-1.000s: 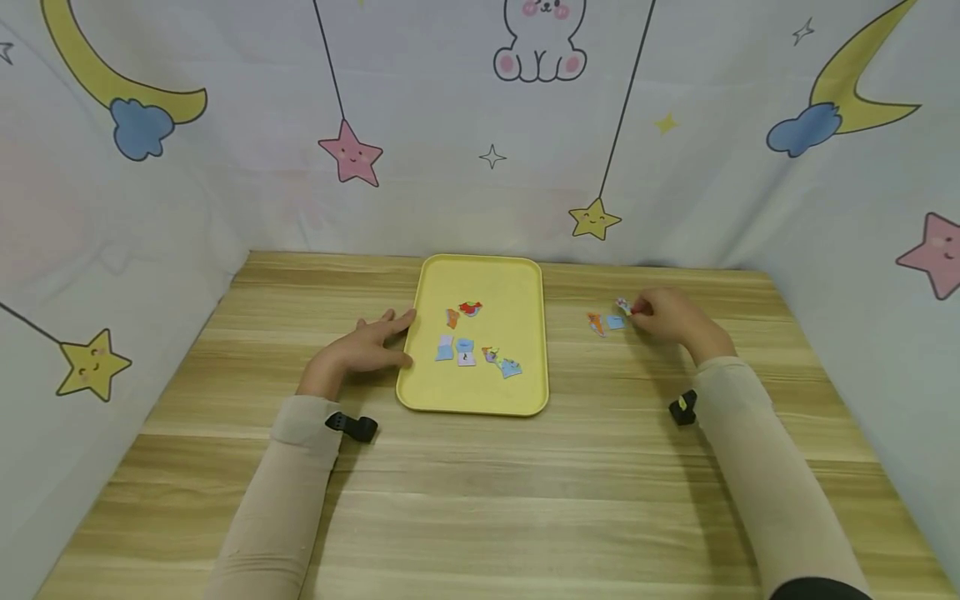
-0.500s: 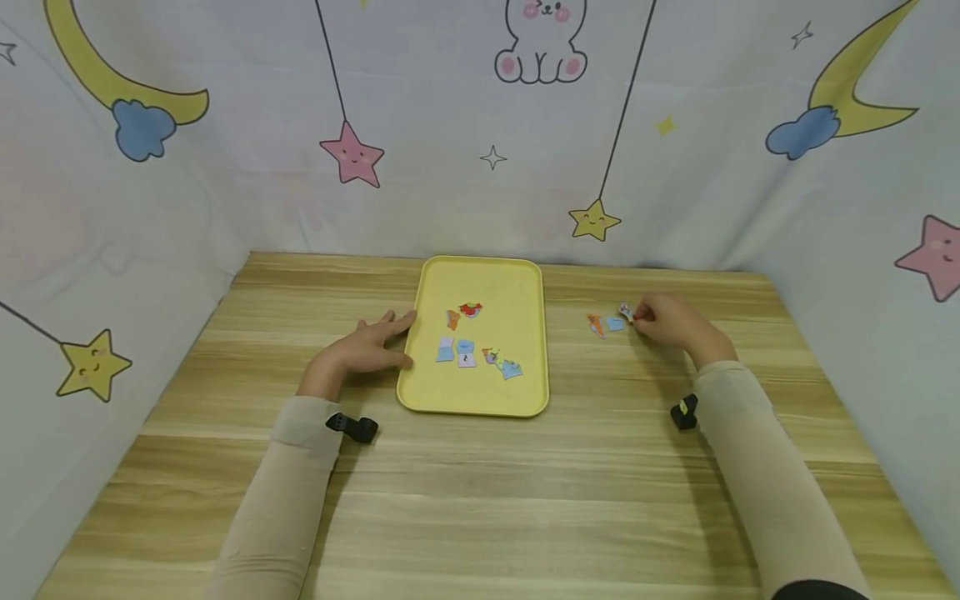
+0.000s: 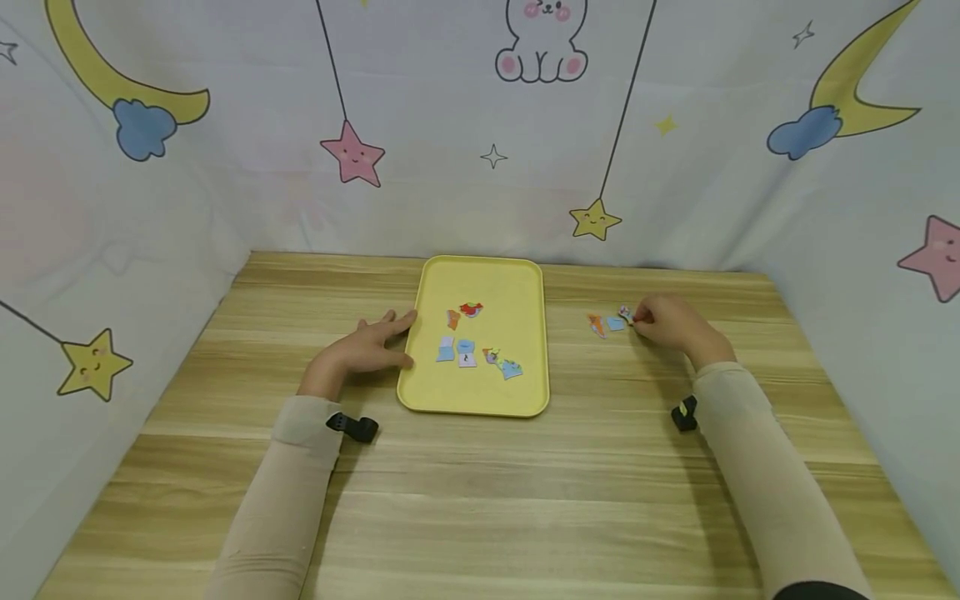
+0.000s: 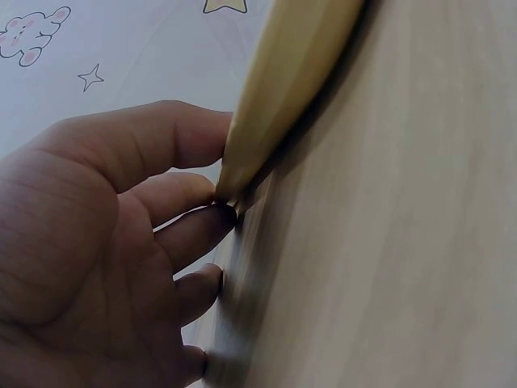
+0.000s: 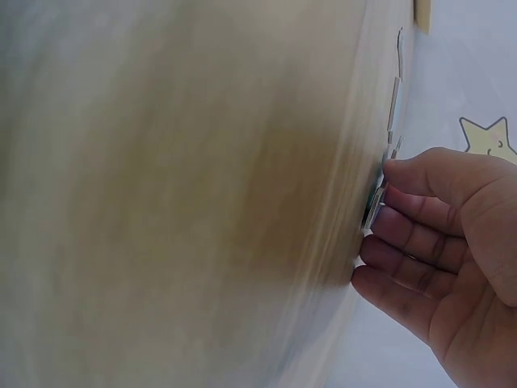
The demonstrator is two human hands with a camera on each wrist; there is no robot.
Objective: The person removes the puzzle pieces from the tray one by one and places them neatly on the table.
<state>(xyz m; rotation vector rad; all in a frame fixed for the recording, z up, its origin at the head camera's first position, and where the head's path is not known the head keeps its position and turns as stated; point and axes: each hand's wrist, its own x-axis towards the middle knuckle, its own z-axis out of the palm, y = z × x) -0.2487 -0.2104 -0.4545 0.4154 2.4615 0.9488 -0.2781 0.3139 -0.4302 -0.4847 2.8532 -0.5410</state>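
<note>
At the table's right, my right hand [image 3: 675, 327] pinches at a small flat colourful puzzle piece [image 3: 626, 314]; the fingertips cover part of it. In the right wrist view the thumb and fingers [image 5: 404, 229] meet at the thin pieces, close to the tabletop. Just left of that hand lie a pale blue piece [image 3: 616, 323] and an orange piece [image 3: 596, 325]. My left hand [image 3: 363, 346], fingers spread, touches the left edge of a yellow tray [image 3: 480, 402]. From the left wrist, the thumb and fingertips [image 4: 206, 137] show against the tray's side [image 4: 266, 113].
Several pieces lie on the tray: a red one [image 3: 471, 310], a brown-orange one [image 3: 453, 319], pale blue-and-pink ones [image 3: 446, 349] and a blue one [image 3: 512, 369] at the lower right. A wood-grain table [image 3: 480, 500] ends at a printed cloth backdrop [image 3: 450, 208].
My right hand has shifted very slightly toward me, and the piece at its fingertips has moved and turned a little. A red patch at those fingertips is out of sight. The left hand stays put.
</note>
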